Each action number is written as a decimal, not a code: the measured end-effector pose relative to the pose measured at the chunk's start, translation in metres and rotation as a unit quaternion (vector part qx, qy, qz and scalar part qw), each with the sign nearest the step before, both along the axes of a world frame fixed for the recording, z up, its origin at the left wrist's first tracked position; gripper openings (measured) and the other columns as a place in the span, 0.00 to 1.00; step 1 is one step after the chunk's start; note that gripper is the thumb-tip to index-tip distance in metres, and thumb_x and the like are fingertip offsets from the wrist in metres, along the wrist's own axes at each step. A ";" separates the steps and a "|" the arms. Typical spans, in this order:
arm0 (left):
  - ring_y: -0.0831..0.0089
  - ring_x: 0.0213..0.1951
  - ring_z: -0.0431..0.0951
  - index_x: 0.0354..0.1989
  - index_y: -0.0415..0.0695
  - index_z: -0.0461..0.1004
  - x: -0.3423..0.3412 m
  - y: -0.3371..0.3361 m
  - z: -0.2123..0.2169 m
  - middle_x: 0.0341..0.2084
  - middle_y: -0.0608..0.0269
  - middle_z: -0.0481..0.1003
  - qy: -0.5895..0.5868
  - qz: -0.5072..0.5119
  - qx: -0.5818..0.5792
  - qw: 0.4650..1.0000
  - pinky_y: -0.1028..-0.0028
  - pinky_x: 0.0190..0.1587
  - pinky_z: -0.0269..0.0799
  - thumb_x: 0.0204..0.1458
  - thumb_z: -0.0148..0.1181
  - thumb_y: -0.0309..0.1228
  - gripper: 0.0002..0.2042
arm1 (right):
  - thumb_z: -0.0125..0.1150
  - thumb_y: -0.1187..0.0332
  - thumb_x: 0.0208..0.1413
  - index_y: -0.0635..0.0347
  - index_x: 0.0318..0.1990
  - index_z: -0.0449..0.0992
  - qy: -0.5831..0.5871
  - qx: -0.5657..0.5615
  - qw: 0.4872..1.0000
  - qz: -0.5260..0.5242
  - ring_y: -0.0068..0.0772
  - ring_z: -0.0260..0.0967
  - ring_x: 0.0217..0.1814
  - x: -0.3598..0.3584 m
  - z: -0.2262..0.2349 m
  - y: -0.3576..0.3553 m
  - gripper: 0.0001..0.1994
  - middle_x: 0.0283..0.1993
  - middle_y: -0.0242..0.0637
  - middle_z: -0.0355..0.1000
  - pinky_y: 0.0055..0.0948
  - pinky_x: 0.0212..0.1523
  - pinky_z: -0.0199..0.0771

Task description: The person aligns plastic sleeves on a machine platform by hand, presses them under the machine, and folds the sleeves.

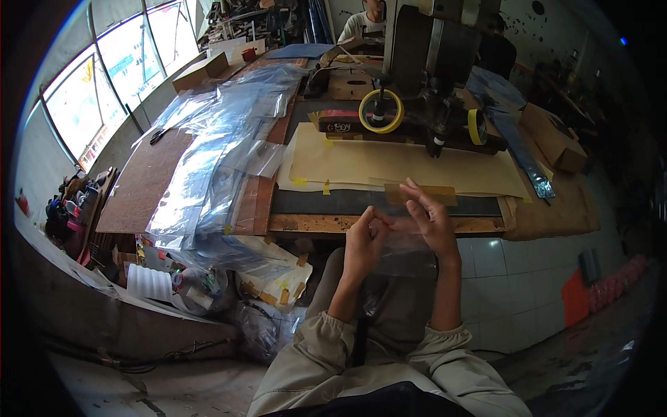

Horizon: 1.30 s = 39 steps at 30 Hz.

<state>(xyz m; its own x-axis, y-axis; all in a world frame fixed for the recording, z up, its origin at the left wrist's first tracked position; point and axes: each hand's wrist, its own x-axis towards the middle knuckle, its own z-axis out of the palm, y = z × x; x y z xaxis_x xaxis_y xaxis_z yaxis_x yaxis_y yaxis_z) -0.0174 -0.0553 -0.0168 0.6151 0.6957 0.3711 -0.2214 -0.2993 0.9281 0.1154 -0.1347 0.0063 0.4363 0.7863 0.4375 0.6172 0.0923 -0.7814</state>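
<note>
**Mia:** Both hands are up in front of the person, close together. What do they have?

**Ben:** A thin clear plastic bag (399, 247). It is see-through, so it is hard to spot. It hangs between the two hands, just over the person's lap.

**Mia:** How does the left hand (363, 244) hold it?

**Ben:** Its fingers are curled in and pinch the top edge of the bag. The right hand (432, 221) is just beside it. Its thumb and lower fingers hold the bag too, but two fingers (415, 193) point up.

**Mia:** What is right past the hands?

**Ben:** The wooden edge of a work table (389, 224). A small strip of tan tape (421, 194) sits just behind the right hand's fingertips. I cannot tell if the fingers touch it.

**Mia:** And farther out?

**Ben:** Big tan paper sheets (389, 163) lie flat on the table. Beyond them stands a dark machine (434, 69). A roll of yellow tape (381, 111) sits by it.

**Mia:** What is off to the left of the hands?

**Ben:** A big pile of clear plastic bags (208, 160), all shiny. Next to that is a brown board (142, 184). Below the pile, near the person's left knee, are scraps of paper and plastic (271, 278).

**Mia:** Is anyone else there?

**Ben:** Yes. Another person (361, 24) sits far away, past the machine.
</note>
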 end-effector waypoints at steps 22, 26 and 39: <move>0.86 0.28 0.72 0.30 0.35 0.66 -0.074 -0.048 0.015 0.25 0.65 0.71 0.009 -0.020 -0.022 1.000 0.85 0.28 0.65 0.49 0.49 0.18 0.01 | 0.43 0.72 0.57 0.65 0.42 0.73 0.056 -0.034 0.997 0.044 0.36 0.61 0.57 -0.044 0.024 -0.072 0.12 0.51 0.43 0.66 0.32 0.57 0.58; 0.75 0.25 0.77 0.28 0.38 0.67 -0.090 -0.058 0.005 0.22 0.61 0.74 0.019 -0.030 0.078 0.996 0.80 0.29 0.70 0.47 0.50 0.17 0.03 | 0.44 0.75 0.55 0.62 0.43 0.73 0.004 0.013 0.999 0.037 0.34 0.65 0.53 -0.038 0.009 -0.073 0.12 0.48 0.39 0.70 0.29 0.53 0.63; 0.74 0.19 0.76 0.26 0.40 0.69 -0.083 -0.052 0.020 0.19 0.65 0.75 -0.124 0.048 0.167 0.977 0.81 0.24 0.69 0.42 0.54 0.15 0.06 | 0.36 0.33 0.47 0.69 0.51 0.65 0.341 -0.223 0.839 0.362 0.42 0.73 0.37 0.017 0.010 -0.051 0.42 0.38 0.54 0.71 0.31 0.39 0.73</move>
